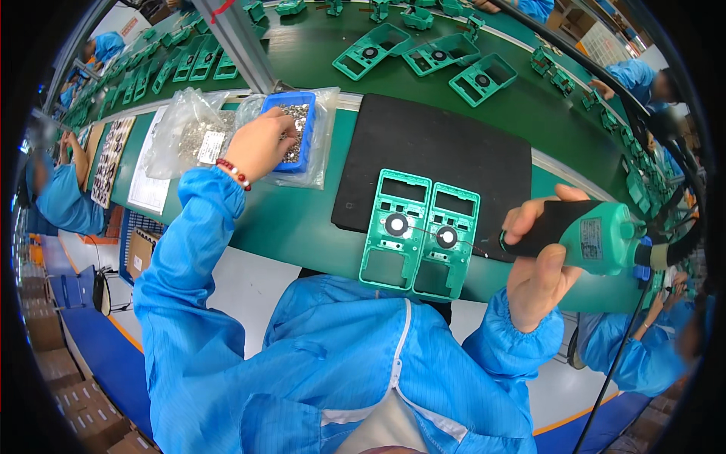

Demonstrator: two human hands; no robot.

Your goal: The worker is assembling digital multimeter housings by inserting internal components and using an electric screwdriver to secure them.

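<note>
Clear labelled bag (189,129) beside blue tray (302,102)

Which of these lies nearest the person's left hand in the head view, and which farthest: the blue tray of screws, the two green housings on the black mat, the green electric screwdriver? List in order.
1. Blue tray of screws: under the left hand, touching.
2. Two green housings: centre, on the black mat.
3. Green electric screwdriver: far right, in the right hand.
</note>
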